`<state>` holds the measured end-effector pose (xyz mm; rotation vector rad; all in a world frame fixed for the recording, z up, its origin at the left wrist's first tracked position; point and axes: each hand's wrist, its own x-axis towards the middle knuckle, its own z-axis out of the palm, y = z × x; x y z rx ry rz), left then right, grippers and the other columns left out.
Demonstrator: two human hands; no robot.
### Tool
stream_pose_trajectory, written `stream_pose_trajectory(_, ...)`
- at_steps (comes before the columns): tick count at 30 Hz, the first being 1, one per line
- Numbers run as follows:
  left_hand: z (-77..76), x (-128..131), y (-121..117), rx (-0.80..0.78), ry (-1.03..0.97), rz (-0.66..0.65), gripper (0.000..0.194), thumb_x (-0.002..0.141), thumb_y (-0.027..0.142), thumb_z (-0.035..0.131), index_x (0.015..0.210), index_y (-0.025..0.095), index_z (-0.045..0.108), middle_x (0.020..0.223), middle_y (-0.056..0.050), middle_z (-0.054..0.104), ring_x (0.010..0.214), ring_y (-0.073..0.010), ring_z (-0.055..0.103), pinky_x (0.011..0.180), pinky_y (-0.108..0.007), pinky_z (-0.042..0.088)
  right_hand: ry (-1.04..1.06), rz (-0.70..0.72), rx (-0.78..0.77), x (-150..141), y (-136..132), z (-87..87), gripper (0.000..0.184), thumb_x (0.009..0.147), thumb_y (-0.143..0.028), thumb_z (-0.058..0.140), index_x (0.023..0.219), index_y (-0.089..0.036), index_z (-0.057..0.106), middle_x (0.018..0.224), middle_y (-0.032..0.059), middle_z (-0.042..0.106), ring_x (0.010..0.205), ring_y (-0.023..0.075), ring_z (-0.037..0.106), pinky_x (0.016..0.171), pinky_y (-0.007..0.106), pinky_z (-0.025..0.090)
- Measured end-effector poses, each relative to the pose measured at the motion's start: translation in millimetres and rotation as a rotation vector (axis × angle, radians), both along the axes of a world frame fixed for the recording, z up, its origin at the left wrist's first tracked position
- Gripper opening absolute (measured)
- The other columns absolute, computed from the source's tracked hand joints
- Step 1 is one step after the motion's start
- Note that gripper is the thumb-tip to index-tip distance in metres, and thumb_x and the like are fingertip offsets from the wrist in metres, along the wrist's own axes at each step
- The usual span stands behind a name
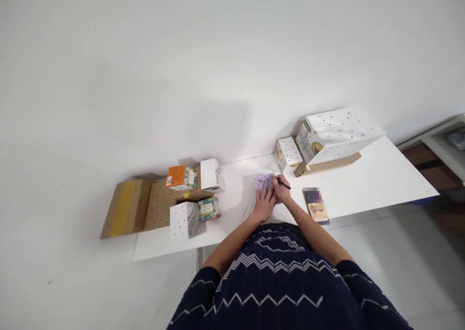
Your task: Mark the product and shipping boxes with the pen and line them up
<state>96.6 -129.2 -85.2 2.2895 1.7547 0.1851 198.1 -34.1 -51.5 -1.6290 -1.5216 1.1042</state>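
Observation:
A purple sheet of paper [260,180] with dark marks lies on the white table near my body. My left hand [264,204] rests flat on its lower part, fingers apart. In my right hand [281,188] is a black pen [285,184], held in a writing grip over the sheet's right side. The pen's tip is hidden by my fingers. Part of the paper is covered by both hands.
Left on the table [236,175] are a brown cardboard box [160,206], white boxes [211,175], an orange-topped box [177,176] and a patterned box [209,209]. Right stand a small white box [289,155], a large white carton [337,133] and a phone-like dark item [315,206].

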Motion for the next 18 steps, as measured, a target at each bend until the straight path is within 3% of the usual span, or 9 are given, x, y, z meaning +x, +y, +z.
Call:
stream_pose_trajectory(7, -1.6, 0.0, 1.0, 0.030, 0.053, -0.006, 0.050, 0.095, 0.029, 0.034, 0.144, 0.023, 0.032, 0.153, -0.010, 0.029, 0.141, -0.0359, 0.019, 0.110, -0.065, 0.016, 0.106, -0.042, 0.013, -0.2, 0.6, 1.6, 0.019, 0.074, -0.040, 0.047, 0.076, -0.022, 0.053, 0.065, -0.0013, 0.059, 0.061, 0.0160, 0.054, 0.068, 0.030, 0.047)
stream_pose_trajectory(12, -0.7, 0.5, 1.1, 0.035, 0.066, 0.003, 0.044, 0.095, 0.028, 0.035, 0.139, 0.024, 0.041, 0.148, -0.009, 0.037, 0.140, -0.0345, 0.022, 0.110, -0.064, 0.019, 0.178, -0.184, -0.037, 9.2, -4.0, 0.6, 0.019, 0.079, -0.039, 0.040, 0.076, -0.022, 0.047, 0.064, -0.0011, 0.057, 0.059, 0.0138, 0.056, 0.059, 0.025, 0.049)
stream_pose_trajectory(15, 1.0, 0.4, 0.1, 0.047, 0.058, 0.000, 0.044, 0.094, 0.025, 0.036, 0.137, 0.025, 0.043, 0.148, -0.008, 0.038, 0.140, -0.0341, 0.022, 0.110, -0.064, 0.019, 0.105, -0.242, -0.112, 27.3, -6.4, -3.6, 0.020, 0.083, -0.035, 0.032, 0.077, -0.021, 0.045, 0.063, 0.0006, 0.058, 0.058, 0.0131, 0.058, 0.054, 0.023, 0.048)
stream_pose_trajectory(18, 1.6, -0.2, -0.8, 0.055, 0.053, 0.001, 0.045, 0.093, 0.025, 0.039, 0.138, 0.025, 0.042, 0.148, -0.009, 0.037, 0.141, -0.0342, 0.021, 0.110, -0.065, 0.020, -0.050, -0.176, -0.249, 50.7, -9.6, -11.3, 0.017, 0.081, -0.029, 0.037, 0.072, -0.019, 0.048, 0.056, 0.0018, 0.058, 0.047, 0.0128, 0.056, 0.046, 0.022, 0.043)
